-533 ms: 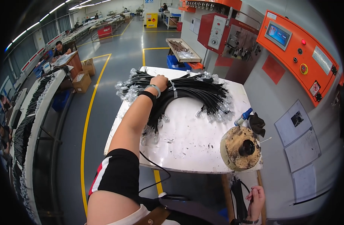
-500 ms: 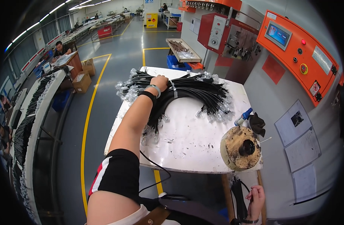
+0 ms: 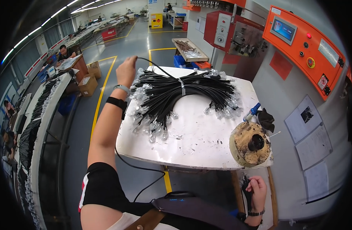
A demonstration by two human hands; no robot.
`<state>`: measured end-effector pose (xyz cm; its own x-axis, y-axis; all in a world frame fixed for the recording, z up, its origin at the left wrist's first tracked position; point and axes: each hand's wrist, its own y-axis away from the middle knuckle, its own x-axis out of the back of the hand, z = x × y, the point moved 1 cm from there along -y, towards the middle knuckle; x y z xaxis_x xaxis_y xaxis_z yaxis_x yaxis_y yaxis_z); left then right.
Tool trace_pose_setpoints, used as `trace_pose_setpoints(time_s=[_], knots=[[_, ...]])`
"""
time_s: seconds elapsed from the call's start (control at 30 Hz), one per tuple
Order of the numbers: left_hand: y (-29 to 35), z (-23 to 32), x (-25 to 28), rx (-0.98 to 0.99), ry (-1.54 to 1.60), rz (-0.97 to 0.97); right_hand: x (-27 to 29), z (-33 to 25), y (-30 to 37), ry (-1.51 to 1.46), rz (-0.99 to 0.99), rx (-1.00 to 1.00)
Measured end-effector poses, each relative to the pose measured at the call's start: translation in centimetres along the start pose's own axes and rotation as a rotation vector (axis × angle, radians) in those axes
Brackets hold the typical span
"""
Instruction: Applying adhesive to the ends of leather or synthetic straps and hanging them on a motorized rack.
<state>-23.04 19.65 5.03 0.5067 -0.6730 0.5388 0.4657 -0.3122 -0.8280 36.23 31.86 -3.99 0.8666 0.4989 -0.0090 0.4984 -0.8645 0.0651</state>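
Observation:
A bundle of black cables (image 3: 168, 100) with clear plastic caps on the ends curves across the white worktable (image 3: 191, 147). A pale tie (image 3: 182, 86) wraps its middle. Beyond the bundle's far left side, my left hand (image 3: 126, 72) is raised and closed on the end of one black cable (image 3: 155, 65), which stretches from the fingers into the bundle near the tie. Low on the right, below the table edge, my right hand (image 3: 257, 191) is closed with curled fingers beside more black cables (image 3: 246, 193). What it holds, if anything, is hidden.
A stained round block (image 3: 243, 147) with a dark cup (image 3: 256, 142) and thin stick stands at the table's right corner. Behind it lie a blue-capped bottle (image 3: 252, 112) and dark cloth (image 3: 265, 120). An orange control panel (image 3: 304, 53) hangs right. A loose cord (image 3: 145, 167) dangles near my body.
My left hand has moved from the top of the bundle out to the left and up, drawing one cable with it. My right hand has risen slightly, its fingers still curled.

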Motion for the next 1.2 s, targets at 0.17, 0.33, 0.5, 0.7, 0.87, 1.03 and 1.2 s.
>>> trace_pose_setpoints(time_s=[0.17,0.33,0.5,0.7,0.87,1.03,1.2], knots=[[-1.4,-0.3,8.6,-0.082,0.151,0.308,-2.2,0.0,-1.3,0.021,-0.148,0.011],[-1.6,2.3,17.5,-0.057,0.352,0.288,-5.1,-1.0,-1.7,0.025,-0.287,0.052],[3.1,9.8,22.4,-0.386,0.605,-0.041,-11.2,-4.8,-2.1,0.000,-0.377,0.379],[11.1,17.6,22.2,-0.504,0.775,-0.557,-15.3,-5.4,0.5,-0.408,-1.066,0.280],[15.2,19.3,17.1,-0.303,0.991,-1.022,-6.0,-4.8,0.0,-0.905,-0.644,0.199],[17.6,24.0,15.0,-0.342,1.165,-1.110,1.9,-5.5,-0.3,-0.799,-0.401,0.250],[19.0,29.0,14.5,-0.384,1.293,-1.089,7.9,-5.3,-0.1,-0.836,-0.289,0.298]])
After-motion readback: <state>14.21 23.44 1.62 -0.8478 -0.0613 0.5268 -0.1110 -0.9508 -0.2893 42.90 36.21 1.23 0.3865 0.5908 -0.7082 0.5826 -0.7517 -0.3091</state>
